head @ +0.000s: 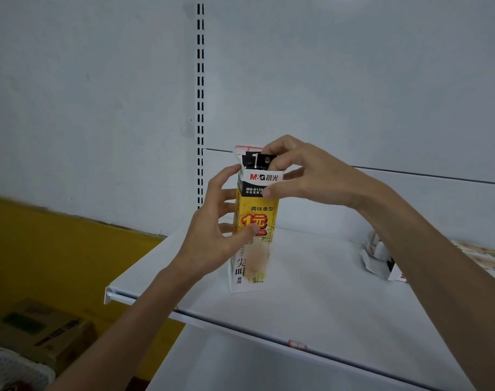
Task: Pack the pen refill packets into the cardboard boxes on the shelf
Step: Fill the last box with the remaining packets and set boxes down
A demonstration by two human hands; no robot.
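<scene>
A tall yellow and white cardboard box (254, 249) stands upright on the white shelf (311, 300), its top flaps open. My left hand (212, 230) grips the box's side, thumb across the front. My right hand (300, 167) is at the box's open top, fingers pinching black-topped pen refill packets (254, 160) that stick out of the opening. More packets and another opened box (381, 258) lie on the shelf at the right, partly hidden behind my right forearm.
A slotted upright (200, 108) runs up the white back panel behind the box. The shelf's front edge (184, 314) carries a price rail. Below left, brown cartons (43, 328) and a white basket (17, 368) sit on a yellow floor.
</scene>
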